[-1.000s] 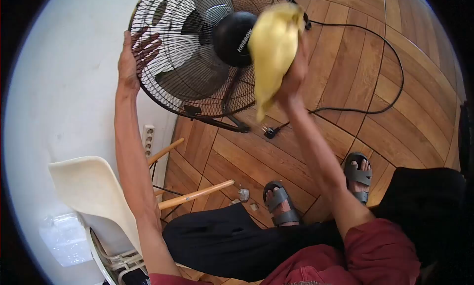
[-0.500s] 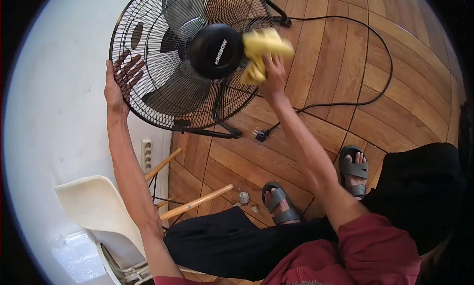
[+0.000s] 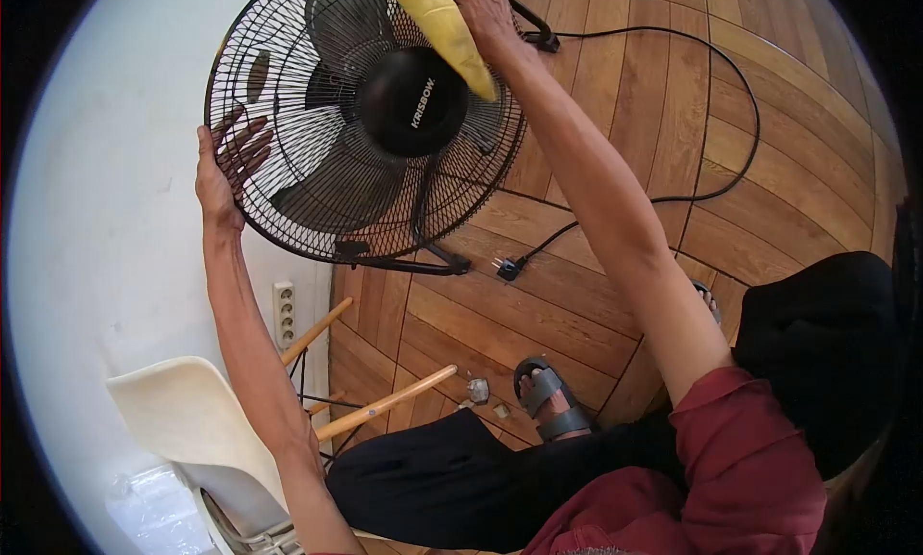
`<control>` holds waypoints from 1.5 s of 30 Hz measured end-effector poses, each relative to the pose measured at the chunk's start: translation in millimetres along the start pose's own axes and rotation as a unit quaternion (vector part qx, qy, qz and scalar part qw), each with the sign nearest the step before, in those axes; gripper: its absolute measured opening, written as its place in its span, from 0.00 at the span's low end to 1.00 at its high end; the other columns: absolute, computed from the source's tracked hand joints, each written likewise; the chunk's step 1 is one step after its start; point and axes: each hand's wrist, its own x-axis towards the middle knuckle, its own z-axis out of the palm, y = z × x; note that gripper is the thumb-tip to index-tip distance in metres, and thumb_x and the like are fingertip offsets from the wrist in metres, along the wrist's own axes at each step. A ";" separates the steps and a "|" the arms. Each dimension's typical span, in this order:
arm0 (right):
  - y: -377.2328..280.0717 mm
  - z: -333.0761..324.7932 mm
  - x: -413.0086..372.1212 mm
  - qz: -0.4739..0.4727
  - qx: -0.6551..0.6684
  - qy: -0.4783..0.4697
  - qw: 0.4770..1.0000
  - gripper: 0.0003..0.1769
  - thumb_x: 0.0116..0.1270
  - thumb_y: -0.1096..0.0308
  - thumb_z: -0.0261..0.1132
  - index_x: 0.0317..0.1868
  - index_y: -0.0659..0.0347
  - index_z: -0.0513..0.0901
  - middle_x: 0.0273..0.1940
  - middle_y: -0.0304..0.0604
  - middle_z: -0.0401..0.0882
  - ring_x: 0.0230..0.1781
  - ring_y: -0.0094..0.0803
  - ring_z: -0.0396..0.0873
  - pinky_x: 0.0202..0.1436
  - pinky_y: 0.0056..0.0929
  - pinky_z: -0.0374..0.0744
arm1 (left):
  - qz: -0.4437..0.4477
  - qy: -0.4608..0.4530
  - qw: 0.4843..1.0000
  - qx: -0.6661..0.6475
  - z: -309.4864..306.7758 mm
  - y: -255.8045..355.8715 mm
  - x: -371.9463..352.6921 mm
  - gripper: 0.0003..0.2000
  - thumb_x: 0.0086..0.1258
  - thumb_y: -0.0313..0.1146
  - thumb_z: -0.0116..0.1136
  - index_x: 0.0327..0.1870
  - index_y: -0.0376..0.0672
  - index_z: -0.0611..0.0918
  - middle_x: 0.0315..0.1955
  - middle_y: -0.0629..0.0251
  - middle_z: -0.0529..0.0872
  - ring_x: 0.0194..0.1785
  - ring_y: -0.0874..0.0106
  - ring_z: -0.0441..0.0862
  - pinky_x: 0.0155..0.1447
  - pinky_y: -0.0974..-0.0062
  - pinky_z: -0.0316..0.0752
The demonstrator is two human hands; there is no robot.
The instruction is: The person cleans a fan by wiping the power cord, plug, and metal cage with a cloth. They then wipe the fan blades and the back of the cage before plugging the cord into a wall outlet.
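A black floor fan (image 3: pixel 415 101) with a round wire grille and a KRISBOW hub stands tilted back beside the white wall. My left hand (image 3: pixel 223 175) holds its left rim, with the fingers spread behind the grille and the thumb outside. At the upper right of the grille, my right hand (image 3: pixel 486 22) is closed on a yellow cloth (image 3: pixel 437 26), which lies against the wires and hangs down toward the hub. The top edge of the view cuts off part of this hand and cloth.
A black cord (image 3: pixel 758 123) loops over the wooden floor (image 3: pixel 615 315) to an unplugged plug (image 3: pixel 510 267). A socket strip (image 3: pixel 284 315) is by the wall. A cream chair (image 3: pixel 192 411) with wooden legs lies tipped at lower left. A small greyish object (image 3: pixel 478 391) sits near my sandalled foot (image 3: pixel 550 399).
My right hand has moved up along the grille with the yellow cloth, from right of the hub to the fan's upper right. My left hand stays on the rim.
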 end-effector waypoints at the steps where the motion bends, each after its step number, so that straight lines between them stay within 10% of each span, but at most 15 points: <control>1: 5.0 3.4 -11.0 -0.025 0.005 0.027 0.999 0.23 0.70 0.66 0.56 0.65 0.59 0.76 0.70 0.57 0.67 0.73 0.57 0.60 0.75 0.46 0.62 | -0.004 0.011 1.000 0.005 0.0 -0.4 -0.1 0.30 0.83 0.52 0.29 0.67 0.32 0.70 0.55 0.47 0.83 0.54 0.62 0.85 0.59 0.66 0.83; 6: 27.2 -19.5 -139.9 0.121 0.023 0.020 0.992 0.27 0.58 0.71 0.69 0.60 0.61 0.78 0.67 0.53 0.70 0.70 0.51 0.65 0.71 0.45 0.68 | 0.010 -0.025 1.000 -0.007 -6.6 -5.3 5.0 0.32 0.82 0.57 0.29 0.64 0.34 0.73 0.50 0.47 0.86 0.47 0.63 0.87 0.55 0.70 0.82; 9: 20.2 -30.0 -255.1 0.507 0.379 0.042 0.773 0.22 0.77 0.58 0.52 0.64 0.61 0.75 0.50 0.42 0.80 0.49 0.30 0.80 0.50 0.31 0.80 | 0.012 -0.010 1.000 -0.006 -2.3 -4.2 3.5 0.32 0.82 0.56 0.30 0.64 0.34 0.73 0.49 0.47 0.86 0.46 0.63 0.87 0.54 0.70 0.82; 10: 2.6 -40.9 -258.4 0.518 0.301 -0.013 0.801 0.25 0.78 0.52 0.48 0.63 0.63 0.75 0.46 0.39 0.81 0.44 0.26 0.80 0.46 0.27 0.80 | 0.019 -0.006 1.000 -0.006 -0.9 -4.3 1.7 0.32 0.82 0.56 0.31 0.64 0.34 0.73 0.49 0.48 0.86 0.46 0.64 0.87 0.54 0.70 0.83; 13: -14.7 -43.4 -213.9 0.450 0.411 0.178 0.773 0.28 0.78 0.50 0.44 0.61 0.64 0.76 0.45 0.39 0.81 0.42 0.26 0.80 0.44 0.27 0.80 | 0.018 0.011 1.000 -0.007 2.6 -2.8 -0.5 0.31 0.82 0.55 0.31 0.64 0.34 0.74 0.49 0.49 0.87 0.46 0.65 0.87 0.54 0.71 0.83; 16: -3.1 -34.0 -107.5 0.164 0.152 0.142 0.964 0.20 0.74 0.59 0.54 0.57 0.63 0.78 0.48 0.45 0.79 0.45 0.35 0.76 0.46 0.34 0.76 | 0.010 -0.002 1.000 -0.011 -0.7 -4.7 0.9 0.30 0.83 0.54 0.30 0.63 0.35 0.74 0.49 0.49 0.86 0.47 0.66 0.87 0.54 0.72 0.83; 19: 4.7 -23.4 17.9 -0.002 0.034 0.043 0.998 0.16 0.69 0.66 0.59 0.55 0.62 0.78 0.53 0.53 0.75 0.53 0.46 0.71 0.54 0.42 0.70 | 0.008 0.004 1.000 0.010 2.2 -1.7 0.7 0.32 0.82 0.56 0.28 0.63 0.35 0.74 0.50 0.48 0.86 0.48 0.65 0.87 0.55 0.70 0.82; 20: 6.9 -16.5 43.8 -0.023 0.028 0.014 0.999 0.23 0.73 0.66 0.54 0.65 0.60 0.75 0.70 0.59 0.67 0.74 0.55 0.59 0.76 0.48 0.59 | 0.011 0.003 1.000 0.006 2.2 -1.9 -0.3 0.32 0.82 0.56 0.28 0.63 0.35 0.74 0.50 0.48 0.86 0.48 0.65 0.87 0.55 0.70 0.82; 23: 32.9 7.2 50.2 0.112 0.292 -0.128 0.941 0.24 0.71 0.64 0.58 0.66 0.61 0.74 0.66 0.59 0.72 0.70 0.51 0.67 0.71 0.47 0.66 | 0.018 0.009 1.000 -0.016 1.0 -5.0 2.4 0.31 0.82 0.56 0.29 0.63 0.35 0.74 0.50 0.48 0.86 0.48 0.64 0.87 0.55 0.70 0.82; 29: 79.2 2.6 -47.1 0.378 0.555 0.069 0.738 0.10 0.72 0.65 0.59 0.42 0.64 0.81 0.33 0.40 0.84 0.26 0.30 0.82 0.28 0.30 0.81 | 0.016 -0.004 1.000 -0.011 -4.5 -6.6 4.0 0.31 0.83 0.54 0.30 0.64 0.33 0.73 0.51 0.48 0.85 0.50 0.63 0.86 0.56 0.69 0.82; 30: 88.7 -5.2 -78.4 0.242 0.276 0.053 0.929 0.13 0.73 0.63 0.57 0.47 0.63 0.80 0.35 0.42 0.83 0.28 0.30 0.82 0.30 0.28 0.81 | 0.013 -0.007 1.000 -0.007 -6.1 -6.8 4.3 0.31 0.83 0.54 0.30 0.65 0.33 0.73 0.53 0.48 0.84 0.51 0.63 0.85 0.57 0.68 0.82; 32: 78.2 -14.9 -140.1 0.262 0.155 0.052 0.951 0.16 0.76 0.60 0.54 0.53 0.62 0.78 0.36 0.42 0.82 0.32 0.29 0.83 0.32 0.28 0.82 | 0.020 -0.001 1.000 -0.015 -4.3 -6.7 5.0 0.31 0.83 0.54 0.31 0.62 0.33 0.75 0.48 0.49 0.86 0.47 0.64 0.87 0.54 0.70 0.82; 35: 36.0 -6.1 -245.0 0.504 0.449 0.161 0.720 0.15 0.74 0.61 0.57 0.49 0.64 0.80 0.38 0.39 0.82 0.34 0.31 0.83 0.34 0.30 0.83 | 0.018 -0.011 0.999 -0.035 -2.7 -6.4 3.6 0.30 0.83 0.54 0.31 0.62 0.33 0.74 0.48 0.49 0.86 0.47 0.64 0.87 0.54 0.70 0.82; 37: -27.9 -13.0 -278.7 0.481 0.144 0.065 0.863 0.17 0.72 0.63 0.59 0.56 0.65 0.79 0.50 0.44 0.83 0.48 0.38 0.83 0.46 0.34 0.83 | 0.014 0.001 1.000 -0.027 0.4 -3.6 0.3 0.31 0.83 0.54 0.30 0.63 0.32 0.74 0.49 0.48 0.86 0.47 0.63 0.87 0.55 0.70 0.82; 45: -28.1 -29.8 -141.0 0.071 -0.096 0.124 0.985 0.19 0.70 0.67 0.61 0.59 0.63 0.79 0.56 0.47 0.81 0.57 0.43 0.80 0.53 0.38 0.82 | 0.014 -0.007 0.999 -0.030 -3.8 -8.7 2.9 0.32 0.83 0.55 0.30 0.63 0.33 0.74 0.49 0.48 0.86 0.48 0.64 0.87 0.54 0.70 0.82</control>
